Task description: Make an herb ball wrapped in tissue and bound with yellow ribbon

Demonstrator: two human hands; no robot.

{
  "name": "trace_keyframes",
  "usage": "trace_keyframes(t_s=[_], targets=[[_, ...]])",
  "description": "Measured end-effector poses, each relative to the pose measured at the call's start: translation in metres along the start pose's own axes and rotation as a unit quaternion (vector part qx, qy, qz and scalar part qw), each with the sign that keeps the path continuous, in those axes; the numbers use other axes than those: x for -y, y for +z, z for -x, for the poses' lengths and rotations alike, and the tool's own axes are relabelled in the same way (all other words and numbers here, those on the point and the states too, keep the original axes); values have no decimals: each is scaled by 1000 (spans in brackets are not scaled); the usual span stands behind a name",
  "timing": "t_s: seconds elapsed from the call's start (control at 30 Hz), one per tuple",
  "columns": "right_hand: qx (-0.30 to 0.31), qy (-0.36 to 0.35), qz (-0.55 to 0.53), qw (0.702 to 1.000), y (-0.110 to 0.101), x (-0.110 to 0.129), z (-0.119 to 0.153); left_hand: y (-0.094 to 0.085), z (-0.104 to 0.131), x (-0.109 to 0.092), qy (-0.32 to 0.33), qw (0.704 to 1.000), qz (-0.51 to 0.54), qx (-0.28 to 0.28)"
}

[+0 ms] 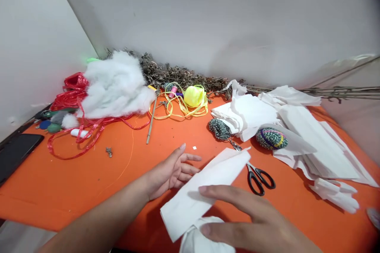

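My left hand (175,170) is palm up with its fingers spread, their tips close to the edge of a folded white strip (208,185) of tissue-like paper or thin cloth. I cannot tell whether they touch it. My right hand (252,217) reaches over the strip from the right, fingers apart, one fingertip over its middle. Another of its fingertips is at a bunched white piece (204,237) at the bottom edge. Whether that finger presses on the piece is unclear. Black-handled scissors (258,178) lie just right of the strip, blades partly hidden under it.
White sheets (314,138) and balls of dark patterned yarn (271,138) lie on the right. White stuffing (118,83), red ribbon (71,99) and a phone (18,154) are on the left. Yellow ribbon (194,97), a thin stick (151,122) and dried plants (178,73) line the back.
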State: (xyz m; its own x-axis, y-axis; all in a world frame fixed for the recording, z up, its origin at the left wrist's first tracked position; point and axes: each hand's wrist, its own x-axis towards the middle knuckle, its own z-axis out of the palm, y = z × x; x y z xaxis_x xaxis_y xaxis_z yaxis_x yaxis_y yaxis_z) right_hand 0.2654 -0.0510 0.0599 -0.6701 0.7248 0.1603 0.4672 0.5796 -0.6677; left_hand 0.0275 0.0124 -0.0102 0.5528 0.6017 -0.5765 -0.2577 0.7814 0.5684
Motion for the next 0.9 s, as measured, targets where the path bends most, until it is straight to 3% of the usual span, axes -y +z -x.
trace_keyframes(t_s=[0.03,0.13,0.2,0.3,0.37,0.5,0.73,0.9], targets=[[27,-22,-13,999,4,1,-12,0,1,-2,6,1000,3,4],[34,-18,-66,997,12,-8,-32,-1,5,-9,52,998,-30,-21],[23,-11,-96,995,16,-16,-34,0,7,-11,55,996,-59,-39],[17,-36,-123,992,22,-23,-30,-1,5,-8,38,998,-54,-16],[3,-62,-136,989,24,-26,-28,-2,3,-4,32,999,-35,-8],[-23,-87,-162,983,28,-27,-30,-4,0,-1,31,999,-6,-42],[-75,-72,-199,974,25,-32,-25,-5,4,-12,128,982,21,-134],[-148,-74,-209,964,30,-36,-28,-5,4,-13,145,981,-7,-126]])
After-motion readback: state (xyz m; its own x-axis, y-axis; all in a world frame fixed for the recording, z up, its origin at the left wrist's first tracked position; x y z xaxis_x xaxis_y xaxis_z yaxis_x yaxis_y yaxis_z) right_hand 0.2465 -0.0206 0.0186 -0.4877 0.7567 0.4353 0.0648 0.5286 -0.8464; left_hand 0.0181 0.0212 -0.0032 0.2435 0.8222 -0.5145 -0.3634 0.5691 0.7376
